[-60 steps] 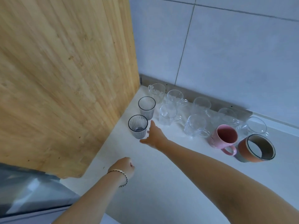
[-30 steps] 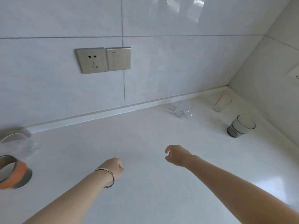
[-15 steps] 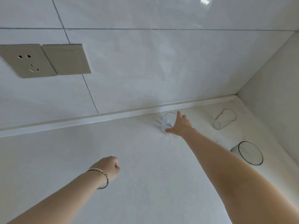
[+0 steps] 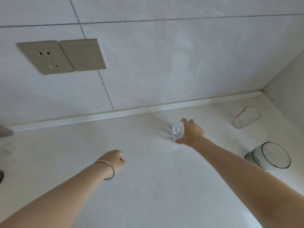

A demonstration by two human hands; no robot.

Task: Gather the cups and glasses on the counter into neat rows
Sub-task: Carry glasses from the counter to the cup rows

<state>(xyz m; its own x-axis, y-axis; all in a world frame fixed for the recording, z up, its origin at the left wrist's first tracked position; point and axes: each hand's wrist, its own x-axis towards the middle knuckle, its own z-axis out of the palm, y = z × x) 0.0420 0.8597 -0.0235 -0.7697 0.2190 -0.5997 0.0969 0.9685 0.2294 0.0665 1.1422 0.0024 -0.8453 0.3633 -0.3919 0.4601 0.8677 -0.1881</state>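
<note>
Small clear glass (image 4: 177, 131) sits right of centre on the white table (image 4: 148, 191), near the back upstand strip (image 4: 148, 109). Right hand (image 4: 191, 134) grips it from the 3 o'clock side: fingers (image 4: 185, 120) wrapped over the far side, thumb on the near side at the base. Can't tell if the base is touching the table or just off it. Glass looks upright, leaning slightly away. Two more glasses on the table, both apart from the held one and from each other. Tall clear glass (image 4: 246, 117) with a pink mark on its side is at roughly 2 o'clock from it, close to the corner where the two walls meet. Wide grey-tinted glass (image 4: 269, 156) is at about 4 o'clock, just beyond the right forearm. Left hand (image 4: 115, 159) is at 8 o'clock from the held glass, clenched in a fist with nothing in it, hovering over bare table; beaded bracelet (image 4: 106, 169) on that wrist. On the tiled wall at 10 o'clock: beige socket (image 4: 45, 58) with a blank-faced switch (image 4: 83, 54) touching its right edge.
</note>
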